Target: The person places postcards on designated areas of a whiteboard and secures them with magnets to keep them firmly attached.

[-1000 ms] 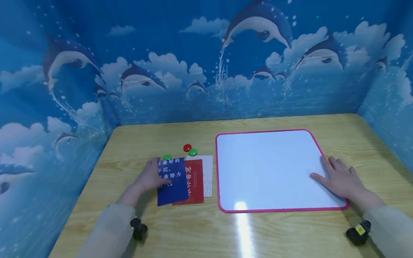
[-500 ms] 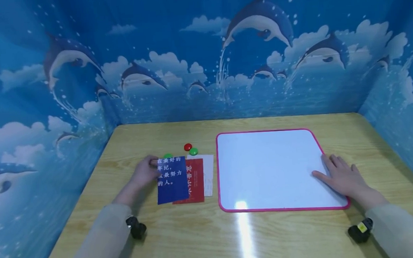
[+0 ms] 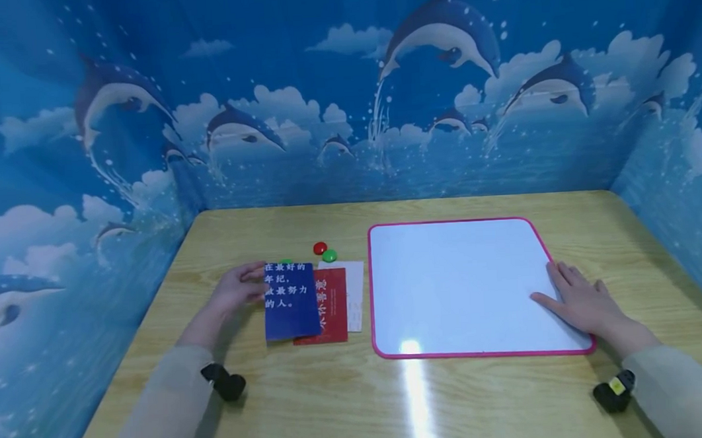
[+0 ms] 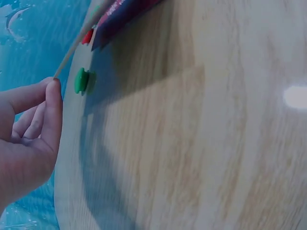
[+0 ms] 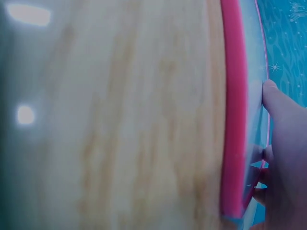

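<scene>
Between thumb and fingertip, my left hand [image 3: 236, 292] pinches the left edge of a blue card [image 3: 291, 305] with white Chinese writing. In the left wrist view that card is raised off the table and seen nearly edge-on beyond the pinching left hand [image 4: 33, 129]. Under its right side lies a red card [image 3: 333, 312], overlapping a white card [image 3: 355, 298]. My right hand [image 3: 584, 303] rests spread on the right edge of a pink-rimmed whiteboard [image 3: 456, 286]. The right wrist view shows the board's pink rim [image 5: 235, 110] beside the thumb of the right hand [image 5: 290, 143].
Behind the cards lie a red magnet [image 3: 319, 248] and a green magnet [image 3: 329, 256]. Another green magnet [image 4: 81, 81] is near the left hand, mostly covered by the blue card in the head view. Dolphin-printed curtains [image 3: 345, 113] border the wooden table [image 3: 313, 406].
The left hand has shifted slightly left, its thumb moving off the blue card's face to its edge. The card has lifted a little. The right hand keeps its place on the whiteboard.
</scene>
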`<state>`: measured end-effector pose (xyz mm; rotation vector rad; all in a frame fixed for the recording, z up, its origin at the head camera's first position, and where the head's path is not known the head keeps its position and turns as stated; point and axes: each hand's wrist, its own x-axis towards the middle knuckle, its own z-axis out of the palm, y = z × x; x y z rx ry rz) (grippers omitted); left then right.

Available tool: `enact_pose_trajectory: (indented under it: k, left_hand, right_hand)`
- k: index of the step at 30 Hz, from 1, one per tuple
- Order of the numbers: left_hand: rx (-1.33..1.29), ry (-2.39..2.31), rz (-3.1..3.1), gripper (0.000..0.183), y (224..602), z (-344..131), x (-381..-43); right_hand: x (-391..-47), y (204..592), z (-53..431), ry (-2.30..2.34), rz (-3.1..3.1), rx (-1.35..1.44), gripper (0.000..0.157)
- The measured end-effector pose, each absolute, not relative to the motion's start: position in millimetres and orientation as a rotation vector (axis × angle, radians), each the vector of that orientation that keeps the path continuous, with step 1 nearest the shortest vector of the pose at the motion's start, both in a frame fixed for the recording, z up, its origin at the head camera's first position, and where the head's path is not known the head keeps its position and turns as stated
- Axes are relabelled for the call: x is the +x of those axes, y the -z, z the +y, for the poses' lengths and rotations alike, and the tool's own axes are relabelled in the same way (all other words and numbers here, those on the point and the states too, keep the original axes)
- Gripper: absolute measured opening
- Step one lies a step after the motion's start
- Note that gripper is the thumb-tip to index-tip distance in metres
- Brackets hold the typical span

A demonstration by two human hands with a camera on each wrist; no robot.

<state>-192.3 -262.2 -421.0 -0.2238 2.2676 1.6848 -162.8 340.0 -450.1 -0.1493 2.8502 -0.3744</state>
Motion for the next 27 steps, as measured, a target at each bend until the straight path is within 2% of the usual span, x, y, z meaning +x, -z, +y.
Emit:
enact_pose_trajectory:
  k: [12,27]
  left_hand:
    - [-0.191,-1.739,2.21,0.065,410,-250,-192]
    - [-0.208,-1.716,2.165,0.061,402,-206,-203]
  right_hand:
    - [-164,451,340,0.326,2.86,-0.159,0.093]
    - [-163,448,339,0.326,2.862,-0.164,0.093]
